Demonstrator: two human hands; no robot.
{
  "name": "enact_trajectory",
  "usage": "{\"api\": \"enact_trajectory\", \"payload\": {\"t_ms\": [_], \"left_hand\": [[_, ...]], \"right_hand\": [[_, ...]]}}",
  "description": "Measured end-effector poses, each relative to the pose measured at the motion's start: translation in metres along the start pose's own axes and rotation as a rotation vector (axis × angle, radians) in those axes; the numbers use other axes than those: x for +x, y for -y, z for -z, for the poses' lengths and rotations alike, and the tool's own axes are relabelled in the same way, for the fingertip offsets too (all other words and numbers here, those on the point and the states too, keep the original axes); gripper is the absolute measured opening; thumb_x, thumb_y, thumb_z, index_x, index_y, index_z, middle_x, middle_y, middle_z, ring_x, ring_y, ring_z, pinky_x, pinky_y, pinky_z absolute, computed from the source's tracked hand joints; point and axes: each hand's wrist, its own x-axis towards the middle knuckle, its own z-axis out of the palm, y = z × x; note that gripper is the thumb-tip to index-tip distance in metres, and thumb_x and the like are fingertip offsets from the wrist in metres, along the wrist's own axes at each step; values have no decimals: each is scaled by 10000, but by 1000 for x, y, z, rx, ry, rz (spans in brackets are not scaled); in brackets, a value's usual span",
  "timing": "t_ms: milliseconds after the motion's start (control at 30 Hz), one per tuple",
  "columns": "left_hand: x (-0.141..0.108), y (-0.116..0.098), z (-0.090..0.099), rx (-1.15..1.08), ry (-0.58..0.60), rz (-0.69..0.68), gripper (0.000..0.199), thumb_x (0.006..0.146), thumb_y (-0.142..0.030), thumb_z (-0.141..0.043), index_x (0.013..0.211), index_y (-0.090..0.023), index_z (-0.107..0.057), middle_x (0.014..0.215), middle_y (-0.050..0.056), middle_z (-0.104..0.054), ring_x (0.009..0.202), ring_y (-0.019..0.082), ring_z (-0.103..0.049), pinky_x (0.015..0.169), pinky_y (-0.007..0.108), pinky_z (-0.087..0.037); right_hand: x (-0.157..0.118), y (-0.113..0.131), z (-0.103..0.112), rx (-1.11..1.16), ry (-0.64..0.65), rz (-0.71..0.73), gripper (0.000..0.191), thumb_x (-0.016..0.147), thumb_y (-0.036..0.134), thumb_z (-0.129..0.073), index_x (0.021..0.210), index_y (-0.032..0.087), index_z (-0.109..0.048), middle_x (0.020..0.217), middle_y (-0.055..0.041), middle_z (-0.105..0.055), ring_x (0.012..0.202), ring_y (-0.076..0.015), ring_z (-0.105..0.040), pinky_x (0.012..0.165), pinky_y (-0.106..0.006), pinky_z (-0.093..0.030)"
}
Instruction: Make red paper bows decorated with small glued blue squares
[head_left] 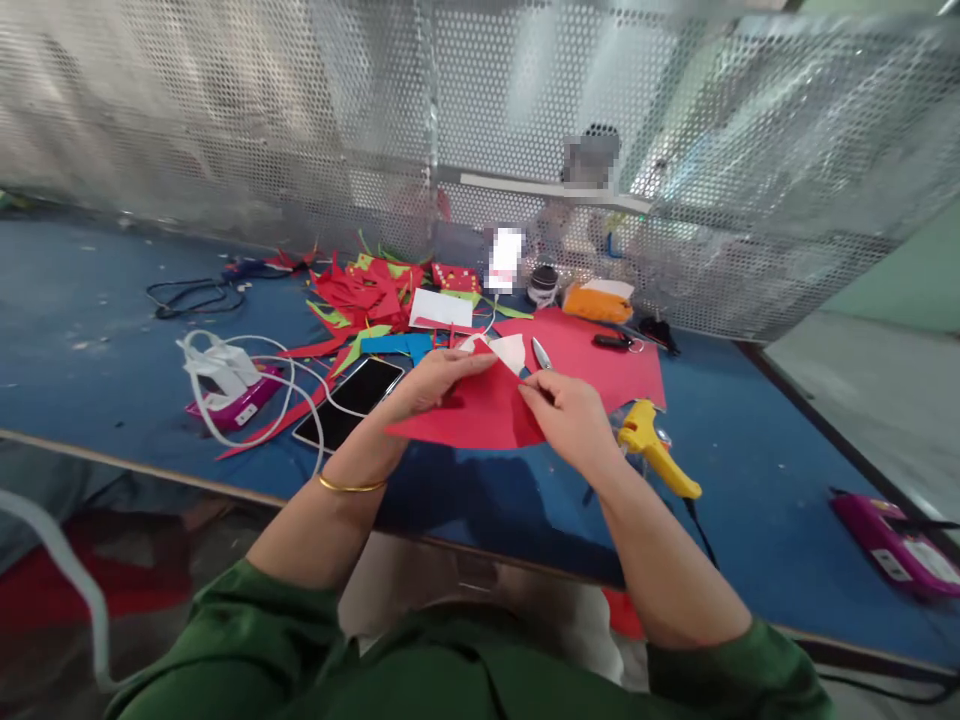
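A red paper piece (487,405) with a curved lower edge is held up over the blue table's front part. My left hand (435,385) grips its upper left side, fingers along the top. My right hand (566,410) pinches its right edge between thumb and fingers. Behind it, white paper pieces (510,350) and a pair of scissors (541,353) lie by a large red sheet (585,350). A yellow glue gun (656,450) rests to the right of my right hand.
Red and green scraps (371,295) are heaped at the back. Left stand a black phone (349,400), white cables and a purple power strip (236,400); another purple strip (896,545) is far right. A perforated metal screen (337,120) borders the blue table (750,470).
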Motion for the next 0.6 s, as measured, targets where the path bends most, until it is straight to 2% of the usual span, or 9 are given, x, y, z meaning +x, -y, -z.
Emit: {"api": "enact_trajectory", "payload": {"t_ms": [100,200,400,600], "left_hand": [[-6,5,-5,-221,11,112,274,726,-410,-790,805,-154,-735,763,79,-749,665,189,-701,643,319,-565],[-8,6,-10,-437,-53,202,213,669,-308,-837,766,-148,-735,727,67,-741,629,174,-682,650,315,-552],[-4,7,-13,-520,-152,195,212,642,-311,-866,698,-152,-737,620,28,-704,555,139,-636,554,249,-494],[3,12,-6,-600,-284,204,185,714,-333,-823,716,-176,-726,604,-2,-689,548,119,-628,575,239,-514]], "right_hand": [[-3,-8,-10,2,33,6,253,886,330,-517,694,216,-636,602,12,-599,593,-159,-533,571,-277,-337],[-3,-15,-13,14,29,-2,250,890,373,-517,751,219,-655,630,4,-627,603,-167,-549,571,-275,-345],[2,-21,-19,69,30,-32,307,862,414,-541,645,214,-624,534,22,-550,534,-151,-495,526,-274,-324],[3,-21,-16,169,33,-87,314,873,438,-539,698,203,-653,535,7,-625,536,-160,-571,548,-275,-396]]}}
